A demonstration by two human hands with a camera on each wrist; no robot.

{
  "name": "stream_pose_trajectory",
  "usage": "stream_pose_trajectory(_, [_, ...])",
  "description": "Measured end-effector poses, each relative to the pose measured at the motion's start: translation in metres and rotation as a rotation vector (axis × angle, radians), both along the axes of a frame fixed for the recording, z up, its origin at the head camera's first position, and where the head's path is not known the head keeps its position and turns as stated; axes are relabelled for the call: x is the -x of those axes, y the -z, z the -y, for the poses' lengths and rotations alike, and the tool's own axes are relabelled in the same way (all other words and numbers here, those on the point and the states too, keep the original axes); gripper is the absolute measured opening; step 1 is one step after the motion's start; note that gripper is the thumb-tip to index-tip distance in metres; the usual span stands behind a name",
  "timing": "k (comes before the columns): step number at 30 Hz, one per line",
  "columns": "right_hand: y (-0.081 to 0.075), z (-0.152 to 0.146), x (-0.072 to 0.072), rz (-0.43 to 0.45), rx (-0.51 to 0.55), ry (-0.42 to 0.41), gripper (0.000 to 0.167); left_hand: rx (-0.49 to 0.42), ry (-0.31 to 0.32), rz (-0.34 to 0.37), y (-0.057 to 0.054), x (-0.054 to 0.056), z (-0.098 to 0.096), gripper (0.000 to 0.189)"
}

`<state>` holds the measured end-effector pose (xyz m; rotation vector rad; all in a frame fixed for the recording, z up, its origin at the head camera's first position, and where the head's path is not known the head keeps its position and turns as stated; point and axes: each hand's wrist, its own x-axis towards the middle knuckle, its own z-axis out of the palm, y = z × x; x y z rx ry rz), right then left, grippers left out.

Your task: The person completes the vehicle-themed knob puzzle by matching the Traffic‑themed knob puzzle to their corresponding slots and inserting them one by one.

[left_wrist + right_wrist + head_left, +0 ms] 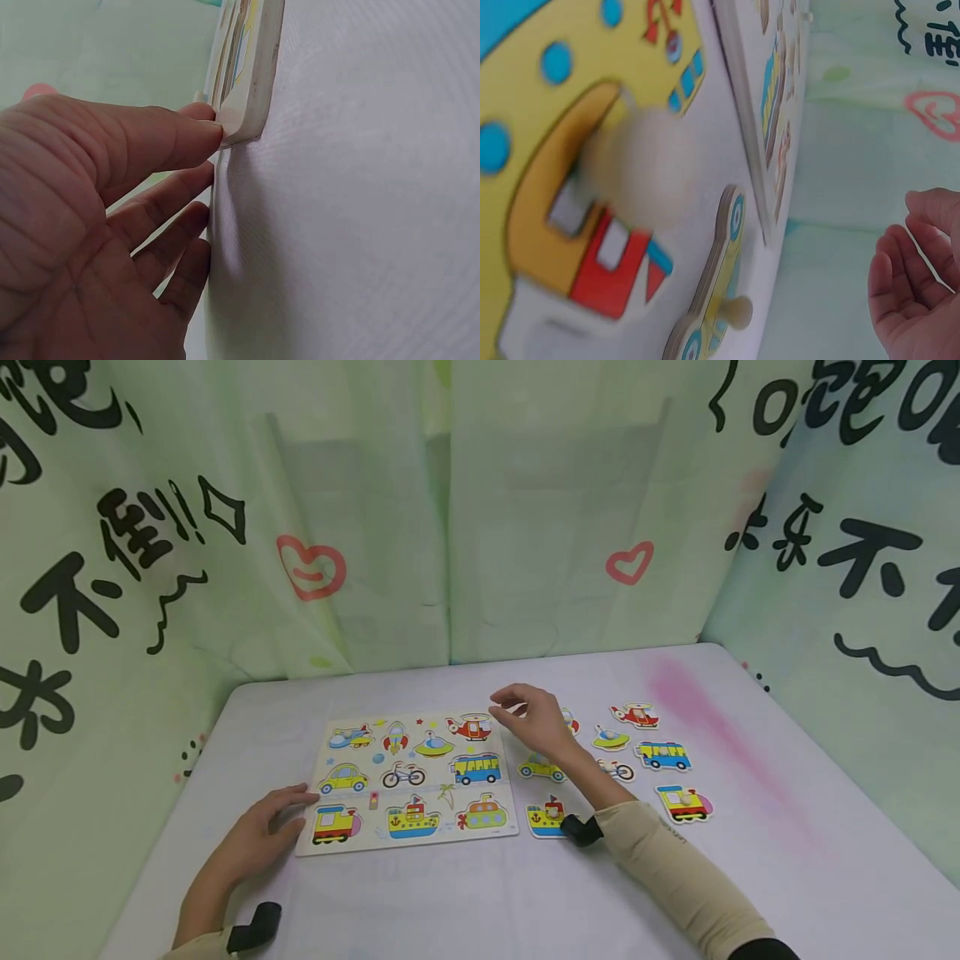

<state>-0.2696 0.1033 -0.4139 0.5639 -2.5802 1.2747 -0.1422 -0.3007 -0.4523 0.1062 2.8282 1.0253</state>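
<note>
A flat puzzle board (378,817) printed with vehicle pictures lies on the white-covered table. At its left edge is my left hand (262,835), fingers extended. In the left wrist view, the thumb (176,139) touches the corner of the board (251,112). My right hand (534,720) hovers by the board's upper right corner, fingers loosely bent. Nothing shows between those fingers in the right wrist view, where the hand (922,277) is partly cut off. Beneath the right arm lie a car piece (538,767) and a boat piece (542,820), both knobbed in the right wrist view.
Right of the board lie several more pieces: a helicopter (637,717), a flying saucer (611,740), a bus (663,757), a train (682,806) and a bicycle (619,770). The forearm partly covers some. Printed curtains (517,602) enclose the table's back and sides.
</note>
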Motion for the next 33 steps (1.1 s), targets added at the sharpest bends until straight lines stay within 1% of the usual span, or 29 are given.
stream_pose_trajectory(6, [0.000, -0.014, 0.001, 0.013, -0.048, 0.029, 0.023, -0.003, -0.003, 0.010, 0.000, 0.000, 0.000, 0.040])
stream_pose_trajectory(11, [-0.001, -0.026, 0.003, 0.005, -0.077, 0.039, 0.023, -0.001, 0.013, -0.034, 0.000, 0.000, -0.001, 0.038])
stream_pose_trajectory(15, [0.000, -0.035, 0.004, 0.026, -0.096, 0.060, 0.023, -0.002, 0.024, -0.055, 0.001, 0.000, 0.000, 0.037])
stream_pose_trajectory(21, [0.002, -0.049, 0.006, 0.053, -0.100, 0.082, 0.025, -0.002, 0.018, -0.045, 0.001, 0.000, 0.001, 0.038])
stream_pose_trajectory(28, [0.002, -0.065, 0.007, 0.050, -0.108, 0.105, 0.025, 0.002, 0.009, -0.032, 0.001, -0.001, -0.001, 0.039])
stream_pose_trajectory(33, [0.003, -0.076, 0.010, 0.113, -0.144, 0.127, 0.026, -0.002, 0.014, -0.041, 0.001, -0.001, 0.000, 0.038])
